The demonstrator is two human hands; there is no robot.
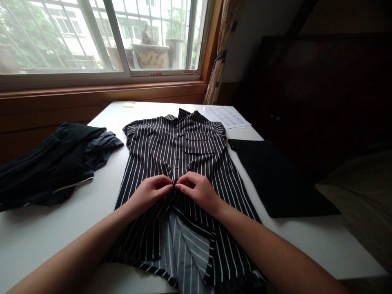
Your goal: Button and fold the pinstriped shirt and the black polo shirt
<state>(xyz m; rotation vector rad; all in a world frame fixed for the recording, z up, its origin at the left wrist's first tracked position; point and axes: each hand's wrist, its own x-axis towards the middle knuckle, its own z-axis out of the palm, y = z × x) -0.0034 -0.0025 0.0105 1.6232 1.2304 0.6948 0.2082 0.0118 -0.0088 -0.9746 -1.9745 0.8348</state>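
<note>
A black shirt with white stripes [156,151] lies front side up, collar toward the window. Its upper front is closed along a row of buttons, while below my hands the two front edges spread apart and show the greyish inside. My left hand [154,188] pinches the shirt's front edge at the middle with thumb and forefinger. Close beside it, fingertips nearly meeting, my right hand [197,190] pinches the opposite front edge. Whether a button sits between the fingertips is hidden. A button shows just above my hands.
The shirt rests on a white table [104,228]. A heap of dark clothes [58,159] lies at the left, and a flat folded black garment [275,175] at the right. Printed papers [228,117] lie at the far right corner; a small yellow item [129,104] is at the back.
</note>
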